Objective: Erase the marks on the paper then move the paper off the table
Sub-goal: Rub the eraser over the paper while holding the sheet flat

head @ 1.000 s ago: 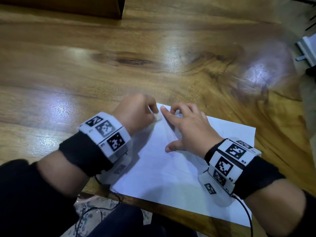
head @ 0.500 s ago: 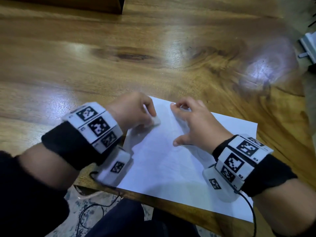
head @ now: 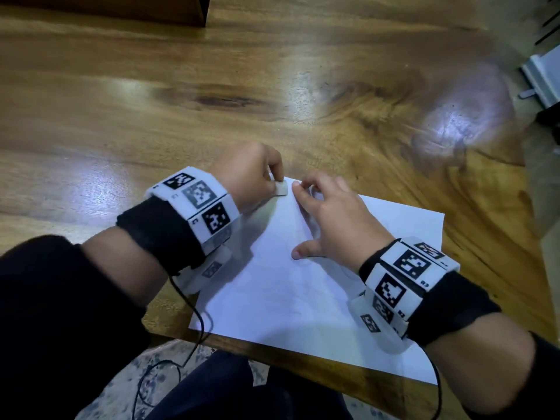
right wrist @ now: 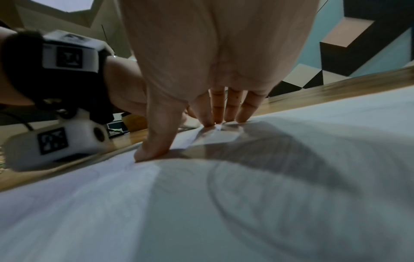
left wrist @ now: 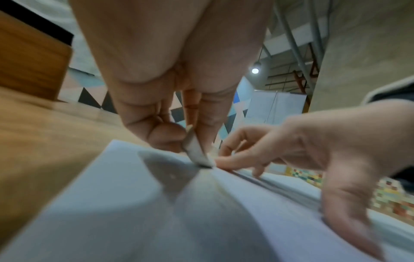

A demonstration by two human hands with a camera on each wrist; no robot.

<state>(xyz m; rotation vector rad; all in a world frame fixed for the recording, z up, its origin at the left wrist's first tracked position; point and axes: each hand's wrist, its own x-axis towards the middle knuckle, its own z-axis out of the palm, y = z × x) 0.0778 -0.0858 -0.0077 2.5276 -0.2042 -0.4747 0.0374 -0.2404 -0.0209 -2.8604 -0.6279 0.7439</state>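
Paper: a white sheet (head: 303, 298) lies flat on the wooden table (head: 121, 116), at the near edge; its near side hangs a little over that edge.
Marks: faint pencil lines show on the sheet, seen best in the right wrist view (right wrist: 224, 186); they are too pale to read.
Eraser: a small white eraser (head: 280, 188) touches the paper close to its far left corner. In the left wrist view its lower end (left wrist: 197, 152) sits on the sheet.
Left hand: the left hand (head: 251, 174) pinches the eraser between thumb and curled fingers, and holds it tilted.
Right hand: the right hand (head: 336, 219) presses on the paper just beside the eraser. Its fingers (right wrist: 224, 109) are spread a little and their tips stand on the sheet; the thumb (right wrist: 156, 141) is set apart and also pushes down.
Wrists: each wrist has a black band with white marker blocks (head: 200, 207), and a thin cable hangs from each.
Table: glossy brown wood with a dark knot (head: 224, 101) farther away.
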